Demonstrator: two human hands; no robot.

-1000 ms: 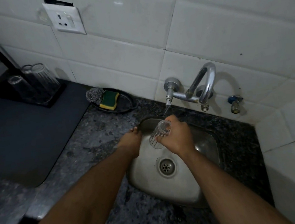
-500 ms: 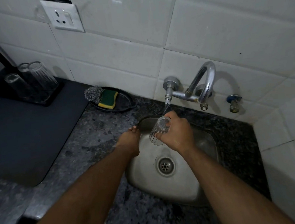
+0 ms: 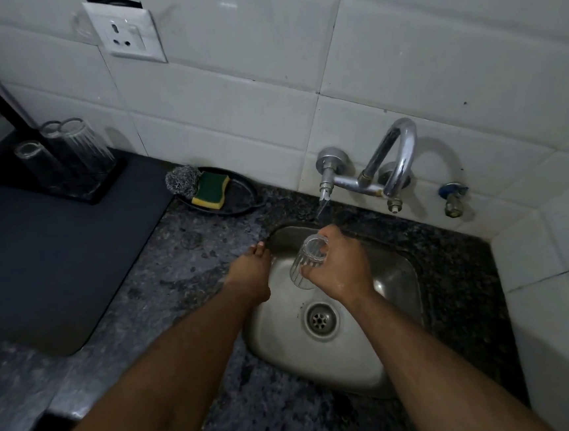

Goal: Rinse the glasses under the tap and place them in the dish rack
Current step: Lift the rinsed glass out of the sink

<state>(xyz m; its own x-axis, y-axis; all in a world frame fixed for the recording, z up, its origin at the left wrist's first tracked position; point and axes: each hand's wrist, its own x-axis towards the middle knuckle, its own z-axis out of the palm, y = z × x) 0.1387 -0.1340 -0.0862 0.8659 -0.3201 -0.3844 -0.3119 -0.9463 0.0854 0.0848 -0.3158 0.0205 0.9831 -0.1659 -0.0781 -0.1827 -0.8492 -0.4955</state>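
The picture was dim overall, with a grey-green cast. The white wall tiles [image 3: 433, 47] in the upper half caught the most light, while the lower left of the frame sank into near black. The tap [image 3: 388, 161] threw a soft curved shadow to its right on the tiles, and its chrome showed small bright glints. The sink [image 3: 357, 356] gave a dull sheen. Tile lines bowed toward the edges from the wide lens. Both forearms at the bottom looked soft and slightly blurred.
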